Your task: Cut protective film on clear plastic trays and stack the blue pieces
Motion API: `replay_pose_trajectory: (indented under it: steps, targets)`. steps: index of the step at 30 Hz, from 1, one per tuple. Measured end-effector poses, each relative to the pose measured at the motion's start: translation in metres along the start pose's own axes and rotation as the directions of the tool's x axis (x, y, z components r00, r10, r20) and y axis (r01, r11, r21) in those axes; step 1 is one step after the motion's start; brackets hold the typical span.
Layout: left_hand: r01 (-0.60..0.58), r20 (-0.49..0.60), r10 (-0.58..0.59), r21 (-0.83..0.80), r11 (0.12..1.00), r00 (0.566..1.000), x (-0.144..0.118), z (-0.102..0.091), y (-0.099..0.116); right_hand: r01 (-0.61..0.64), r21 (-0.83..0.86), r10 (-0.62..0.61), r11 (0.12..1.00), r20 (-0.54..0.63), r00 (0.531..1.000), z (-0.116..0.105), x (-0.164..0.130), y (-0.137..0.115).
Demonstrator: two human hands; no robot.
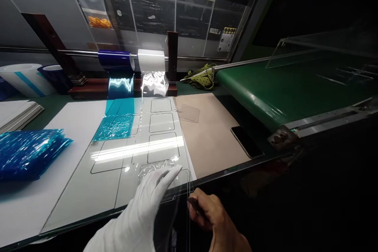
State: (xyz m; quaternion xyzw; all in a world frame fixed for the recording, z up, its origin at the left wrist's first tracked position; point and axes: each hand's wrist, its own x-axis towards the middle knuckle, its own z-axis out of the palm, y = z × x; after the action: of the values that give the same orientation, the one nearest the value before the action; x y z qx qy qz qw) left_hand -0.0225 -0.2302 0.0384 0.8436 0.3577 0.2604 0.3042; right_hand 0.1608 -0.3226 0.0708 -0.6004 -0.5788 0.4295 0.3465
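Observation:
My left hand (pixel 144 201), in a white glove, is at the table's front edge, its thumb and fingers closed about a clear plastic sheet (pixel 188 179). Much of that sheet is hard to see against the dark. Bare and curled, my right hand (pixel 211 212) grips a small dark object (pixel 195 204) beside the sheet's edge; its kind cannot be made out. Beyond my left hand lies a glossy board (pixel 88 189) with black rounded outlines. Blue film (pixel 118 126) and clear film (pixel 155 82) run onto it from a blue roll (pixel 115 59) and a white roll (pixel 151 60).
Crumpled blue film (pixel 32 153) is piled at left, near stacked white sheets (pixel 17 114) and spare rolls (pixel 25 78). A small clear panel (pixel 189 113) lies on brown board (pixel 209 141). Right of it are a phone (pixel 246 141) and a green conveyor belt (pixel 265 86).

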Motion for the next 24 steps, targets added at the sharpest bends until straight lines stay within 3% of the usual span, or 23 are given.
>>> replay_pose_trajectory:
  steps: [4, 8, 18, 24]
  targets:
    - [0.034, 0.043, -0.028, -0.149, 0.988, 0.999, 0.003, 0.0, 0.009, 0.055, 0.095, -0.052, 0.994, -0.038, 0.998, 0.001, -0.002, 0.013]
    - [0.087, 0.06, -0.079, -0.147, 0.985, 0.995, 0.006, 0.006, 0.017, 0.061, 0.179, -0.048, 0.982, -0.074, 0.996, 0.001, -0.003, 0.021]
    - [-0.009, 0.078, 0.025, -0.2, 0.98, 0.997, 0.028, 0.016, 0.021, 0.156, 0.263, -0.144, 0.952, -0.062, 0.988, 0.002, -0.003, 0.035]
    - [-0.037, 0.035, 0.039, -0.055, 0.998, 0.999, 0.027, 0.01, 0.029, 0.289, 0.266, -0.247, 0.919, -0.182, 0.952, 0.016, -0.001, 0.061]
